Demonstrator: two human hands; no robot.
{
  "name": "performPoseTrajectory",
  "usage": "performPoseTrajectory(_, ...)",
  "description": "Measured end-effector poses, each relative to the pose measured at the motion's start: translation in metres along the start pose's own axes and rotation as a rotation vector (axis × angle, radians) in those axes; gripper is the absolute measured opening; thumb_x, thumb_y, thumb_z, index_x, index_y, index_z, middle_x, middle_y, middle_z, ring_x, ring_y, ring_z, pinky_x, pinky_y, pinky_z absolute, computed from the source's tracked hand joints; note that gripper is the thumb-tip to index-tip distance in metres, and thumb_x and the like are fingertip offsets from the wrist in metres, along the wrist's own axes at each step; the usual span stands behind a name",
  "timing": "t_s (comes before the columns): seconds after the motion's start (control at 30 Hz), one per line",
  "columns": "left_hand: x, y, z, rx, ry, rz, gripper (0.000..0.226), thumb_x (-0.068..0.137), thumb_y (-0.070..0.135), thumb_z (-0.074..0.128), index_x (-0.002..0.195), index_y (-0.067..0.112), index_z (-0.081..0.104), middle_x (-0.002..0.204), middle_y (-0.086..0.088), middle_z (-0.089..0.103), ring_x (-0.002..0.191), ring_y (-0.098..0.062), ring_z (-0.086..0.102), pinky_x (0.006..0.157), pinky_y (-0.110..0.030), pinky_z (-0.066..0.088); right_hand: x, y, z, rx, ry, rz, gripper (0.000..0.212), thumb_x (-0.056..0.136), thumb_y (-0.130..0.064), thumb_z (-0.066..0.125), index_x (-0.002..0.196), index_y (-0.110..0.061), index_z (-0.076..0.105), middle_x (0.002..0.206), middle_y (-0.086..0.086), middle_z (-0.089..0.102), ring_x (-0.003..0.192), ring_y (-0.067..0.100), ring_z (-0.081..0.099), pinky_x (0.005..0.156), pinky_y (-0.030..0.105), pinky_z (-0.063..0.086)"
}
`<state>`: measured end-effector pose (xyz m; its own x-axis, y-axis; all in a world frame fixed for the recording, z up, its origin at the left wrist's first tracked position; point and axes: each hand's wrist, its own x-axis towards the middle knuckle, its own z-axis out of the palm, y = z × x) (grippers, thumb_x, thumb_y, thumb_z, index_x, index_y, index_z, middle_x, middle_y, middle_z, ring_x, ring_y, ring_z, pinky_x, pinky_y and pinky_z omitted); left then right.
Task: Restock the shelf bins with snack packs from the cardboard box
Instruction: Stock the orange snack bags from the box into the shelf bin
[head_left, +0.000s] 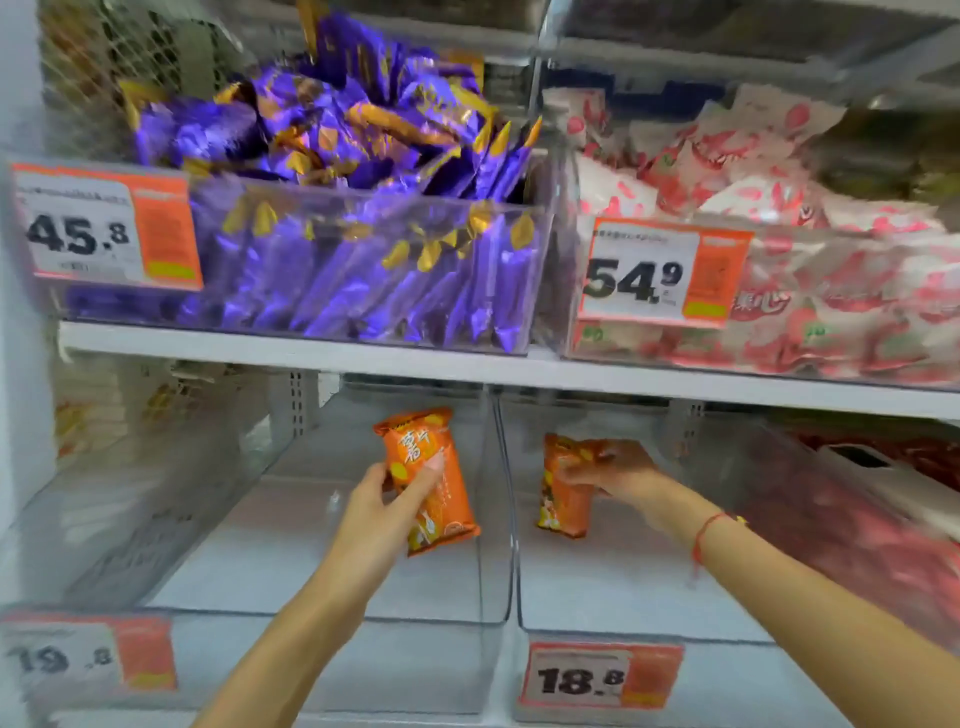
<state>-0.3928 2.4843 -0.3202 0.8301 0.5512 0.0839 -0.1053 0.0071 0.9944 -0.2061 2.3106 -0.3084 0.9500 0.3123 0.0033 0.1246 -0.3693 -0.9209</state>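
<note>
Each hand gripped one orange pack, left hand (384, 499) on left pack (431, 480), right hand (615, 475) on right pack (563, 493), both inside the lower bins (511, 545); light, crinkly, probably crushable, best pinched mid-body.

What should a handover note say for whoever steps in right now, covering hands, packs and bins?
Left hand grips an orange snack pack over the lower bin tagged 19.8.
Right hand grips a second orange pack over the bin tagged 18.8.
Done: no loose packs visible in either lower bin.
Left: release both packs, then keep filling. The cardboard box is out of view.
</note>
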Motion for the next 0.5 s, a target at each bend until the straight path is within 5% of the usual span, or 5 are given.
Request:
performPoseTrajectory(0.1, 0.004, -0.007, -0.001, 0.017, -0.005, 0.000, 0.022, 0.090, 0.035, 0.060, 0.108, 0.024, 0.058, 0.103, 0.003, 0.068, 0.086, -0.005, 0.066, 0.055, -0.011, 0.047, 0.035, 0.011, 0.023, -0.077, -0.010, -0.028, 0.042, 0.072, -0.010, 0.081, 0.110, -0.004, 0.066, 0.100, 0.005, 0.065, 0.084, 0.015, 0.060, 0.065, 0.016, 0.050)
performPoseTrajectory(0.23, 0.004, -0.007, -0.005, -0.009, -0.038, -0.034, 0.023, 0.088, 0.041, 0.059, 0.106, 0.028, 0.061, 0.096, 0.008, 0.072, 0.069, 0.002, 0.068, 0.053, -0.011, 0.046, 0.057, 0.028, 0.040, -0.058, 0.033, -0.039, 0.028, 0.071, -0.028, 0.082, 0.091, -0.017, 0.067, 0.108, 0.008, 0.070, 0.096, 0.022, 0.066, 0.090, 0.042, 0.054)
performPoseTrajectory(0.33, 0.001, -0.007, -0.006, 0.009, -0.074, -0.058, 0.031, 0.087, 0.044, 0.059, 0.114, 0.029, 0.061, 0.099, 0.009, 0.073, 0.073, 0.003, 0.069, 0.064, -0.018, 0.045, 0.056, 0.039, 0.048, -0.206, 0.051, -0.049, 0.048, 0.075, -0.050, 0.074, 0.111, -0.021, 0.062, 0.113, 0.003, 0.066, 0.104, 0.025, 0.064, 0.089, 0.041, 0.054)
performPoseTrajectory(0.5, -0.001, -0.007, -0.006, 0.019, -0.110, -0.076, 0.034, 0.086, 0.044, 0.059, 0.116, 0.029, 0.060, 0.098, 0.011, 0.074, 0.079, 0.001, 0.069, 0.069, -0.021, 0.045, 0.048, 0.042, 0.061, -0.071, 0.028, 0.027, 0.058, 0.079, -0.033, 0.075, 0.127, -0.014, 0.048, 0.125, 0.005, 0.060, 0.111, 0.024, 0.060, 0.087, 0.034, 0.054)
